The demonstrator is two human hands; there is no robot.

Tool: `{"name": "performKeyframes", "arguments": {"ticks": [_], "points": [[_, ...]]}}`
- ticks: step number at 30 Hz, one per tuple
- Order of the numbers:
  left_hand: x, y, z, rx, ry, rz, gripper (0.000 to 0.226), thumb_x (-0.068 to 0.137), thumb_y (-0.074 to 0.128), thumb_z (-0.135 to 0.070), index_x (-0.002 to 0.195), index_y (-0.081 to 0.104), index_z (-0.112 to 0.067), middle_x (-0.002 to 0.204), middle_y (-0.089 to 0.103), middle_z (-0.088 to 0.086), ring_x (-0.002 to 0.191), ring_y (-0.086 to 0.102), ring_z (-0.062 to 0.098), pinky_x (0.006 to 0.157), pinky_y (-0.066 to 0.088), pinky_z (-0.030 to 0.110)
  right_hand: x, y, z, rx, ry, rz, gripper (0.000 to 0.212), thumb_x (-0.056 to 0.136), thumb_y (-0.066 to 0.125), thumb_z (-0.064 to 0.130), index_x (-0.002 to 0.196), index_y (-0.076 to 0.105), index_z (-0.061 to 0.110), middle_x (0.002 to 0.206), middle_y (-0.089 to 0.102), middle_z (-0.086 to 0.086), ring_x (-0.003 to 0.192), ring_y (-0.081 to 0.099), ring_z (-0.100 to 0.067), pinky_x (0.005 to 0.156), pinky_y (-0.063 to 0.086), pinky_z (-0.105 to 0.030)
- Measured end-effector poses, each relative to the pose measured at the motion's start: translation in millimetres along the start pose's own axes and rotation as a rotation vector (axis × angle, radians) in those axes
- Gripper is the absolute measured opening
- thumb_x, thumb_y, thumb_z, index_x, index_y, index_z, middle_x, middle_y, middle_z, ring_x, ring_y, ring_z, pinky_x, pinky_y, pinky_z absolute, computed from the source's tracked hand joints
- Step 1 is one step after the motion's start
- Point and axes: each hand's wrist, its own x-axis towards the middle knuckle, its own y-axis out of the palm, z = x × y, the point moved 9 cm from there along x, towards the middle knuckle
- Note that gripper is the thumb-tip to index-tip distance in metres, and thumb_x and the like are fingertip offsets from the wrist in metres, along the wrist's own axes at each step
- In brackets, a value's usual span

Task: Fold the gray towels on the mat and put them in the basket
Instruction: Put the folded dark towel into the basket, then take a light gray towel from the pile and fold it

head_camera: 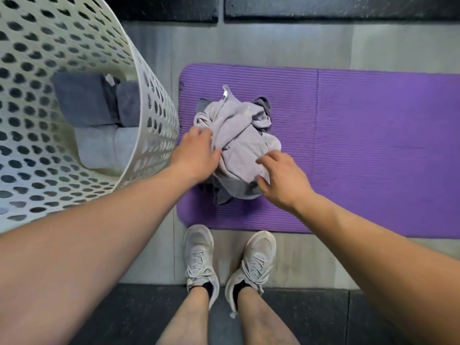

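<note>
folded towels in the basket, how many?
4 in the basket: two dark towels side by side at the far end, two lighter towels nearer; more may hide beneath.

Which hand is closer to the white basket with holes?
Left. The left hand is right beside the basket, on the gray towels; the right hand is across the towels, farther away.

Pale gray plank floor (273,43) — black rubber tiles (336,6) along both edges
</note>
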Motion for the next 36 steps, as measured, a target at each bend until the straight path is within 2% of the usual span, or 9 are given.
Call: {"name": "performKeyframes", "arguments": {"ticks": [5, 10, 15, 19, 23, 26, 29, 33, 36], "points": [[27, 12, 10, -0.212, -0.046, -0.04, 0.055, 0.089, 0.067, -0.049, 0.128, 0.049, -0.016, 0.128, 0.062, 0.011, 0.115, 0.06, 0.034, 0.096, 0.05, 0.047, 41, 11, 4, 0.083, -0.051, -0.101, 0.049, 0.092, 0.064, 0.034, 0.136, 0.055, 0.016, 0.139, 0.049, -0.008, 0.124, 0.048, -0.034, 0.09, 0.052, -0.052], [32, 24, 12, -0.47, -0.034, -0.053, 0.034, 0.087, 0.074, -0.041, 0.11, 0.065, -0.017, 0.103, 0.07, -0.001, 0.097, 0.065, 0.022, 0.09, 0.052, 0.041, 78, 23, 19, 0.066, -0.103, -0.006, 0.084, 0.083, 0.069, 0.057, 0.154, 0.031, 0.034, 0.145, 0.038, -0.008, 0.132, 0.038, -0.031, 0.102, 0.046, -0.048], [21, 21, 15, -0.695, 0.031, -0.057, 0.004, 0.093, 0.07, -0.028, 0.09, 0.072, -0.029, 0.083, 0.07, -0.013, 0.079, 0.064, 0.006, 0.084, 0.054, 0.034, 83, 7, 21, 0.182, -0.081, -0.058, 0.064, 0.085, 0.07, 0.054, 0.141, 0.051, 0.028, 0.126, 0.047, -0.002, 0.119, 0.047, -0.021, 0.095, 0.049, -0.044], [8, -3, -11, -0.689, 0.184, 0.0, 0.011, 0.09, 0.062, -0.038, 0.091, 0.072, -0.032, 0.087, 0.067, -0.01, 0.084, 0.064, 0.013, 0.081, 0.051, 0.034, 61, -42, 35, 0.224, -0.247, -0.218, 0.073, 0.086, 0.075, 0.039, 0.148, 0.044, 0.019, 0.143, 0.045, -0.007, 0.128, 0.046, -0.026, 0.104, 0.046, -0.043], [-22, -31, -56, -0.645, 0.365, 0.192, 0.013, 0.101, 0.06, -0.019, 0.097, 0.071, -0.026, 0.087, 0.067, -0.016, 0.086, 0.062, 0.0, 0.082, 0.047, 0.021, 38, -73, 47, 0.069, -0.371, -0.093, 0.058, 0.087, 0.075, 0.04, 0.139, 0.058, 0.022, 0.154, 0.041, -0.009, 0.137, 0.037, -0.033, 0.111, 0.032, -0.043], [-40, -48, -78, -0.641, 0.424, 0.266, 0.014, 0.1, 0.062, -0.019, 0.108, 0.074, -0.021, 0.099, 0.074, -0.009, 0.098, 0.068, 0.005, 0.091, 0.051, 0.023, 18, -93, 48, 0.027, -0.385, -0.048, 0.031, 0.089, 0.073, 0.035, 0.108, 0.07, 0.011, 0.124, 0.066, -0.008, 0.12, 0.052, -0.03, 0.104, 0.04, -0.038], [-51, -58, -88, -0.678, 0.391, 0.267, 0.011, 0.097, 0.069, -0.025, 0.101, 0.075, -0.017, 0.089, 0.073, -0.013, 0.084, 0.065, -0.001, 0.08, 0.049, 0.017, -6, -110, 40, 0.081, -0.253, -0.015, 0.024, 0.092, 0.067, 0.034, 0.085, 0.059, 0.012, 0.08, 0.062, -0.001, 0.079, 0.056, -0.026, 0.071, 0.046, -0.039], [-67, -63, -107, -0.729, 0.372, 0.294, 0.027, 0.09, 0.076, -0.036, 0.094, 0.074, -0.01, 0.086, 0.066, -0.001, 0.079, 0.058, 0.007, 0.077, 0.048, 0.027, -44, -131, 17, 0.178, -0.114, -0.031, 0.021, 0.092, 0.065, 0.029, 0.078, 0.05, 0.023, 0.066, 0.055, 0.009, 0.064, 0.051, -0.01, 0.056, 0.033, -0.03], [-78, -58, -128, -0.758, 0.347, 0.4, 0.027, 0.083, 0.083, -0.039, 0.09, 0.076, -0.014, 0.091, 0.073, 0.003, 0.083, 0.062, 0.011, 0.082, 0.054, 0.035, -76, -143, -6, 0.249, -0.029, -0.041, 0.016, 0.093, 0.062, 0.033, 0.082, 0.057, 0.023, 0.071, 0.062, 0.01, 0.07, 0.057, -0.007, 0.061, 0.044, -0.031]]}}
